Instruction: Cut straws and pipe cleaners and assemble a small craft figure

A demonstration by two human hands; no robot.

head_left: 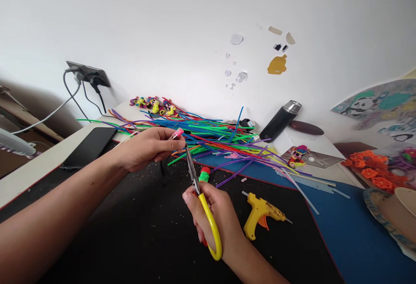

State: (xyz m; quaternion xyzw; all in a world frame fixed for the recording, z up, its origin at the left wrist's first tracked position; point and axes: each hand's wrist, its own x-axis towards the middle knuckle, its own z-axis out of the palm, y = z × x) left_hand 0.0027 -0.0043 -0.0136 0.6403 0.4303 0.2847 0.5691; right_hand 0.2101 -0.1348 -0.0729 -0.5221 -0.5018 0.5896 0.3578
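Your left hand (147, 147) pinches the small pink piece (177, 134) between thumb and fingers, holding it above the near edge of the heap of coloured stems (211, 124). Your right hand (217, 209) is closed around the yellow handles of the scissors (194, 181), their blades almost together and their tips right by your left fingertips; a red-and-green fuzzy roll (204, 174) shows just behind that grip, though you cannot tell whether those fingers hold it too.
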